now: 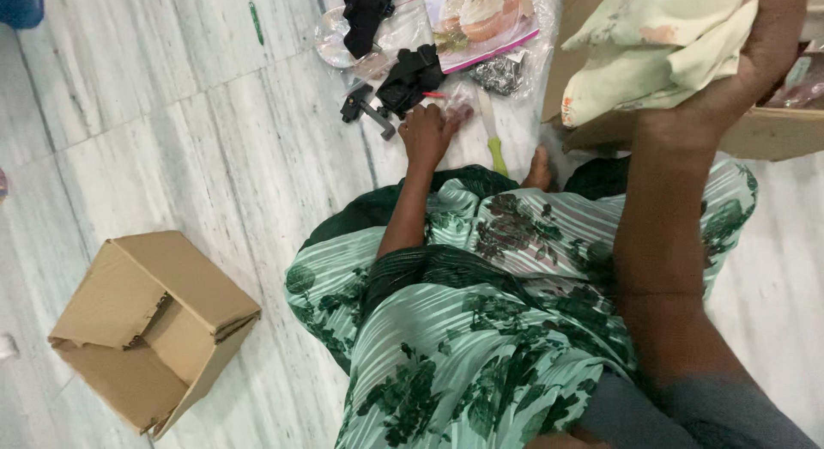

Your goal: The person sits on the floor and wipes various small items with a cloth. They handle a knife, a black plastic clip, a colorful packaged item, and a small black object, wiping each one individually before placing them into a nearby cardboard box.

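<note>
Sitting on the marble floor [172,140], the right hand [738,80] clasps folded cloth [661,54] over an opened box [772,131]; left hand [427,133], fingers curled, touches unpacked black parts [410,78].

The right hand [755,63] is cut off by the top edge, its fingers hidden behind the pale folded cloth [661,50] it grips. That cloth hides most of the open brown cardboard box [772,136], which runs off the right edge. The left hand [427,133] covers whatever lies under its fingertips. The crumpled clear plastic wrap [515,71] blurs its dark contents.
</note>
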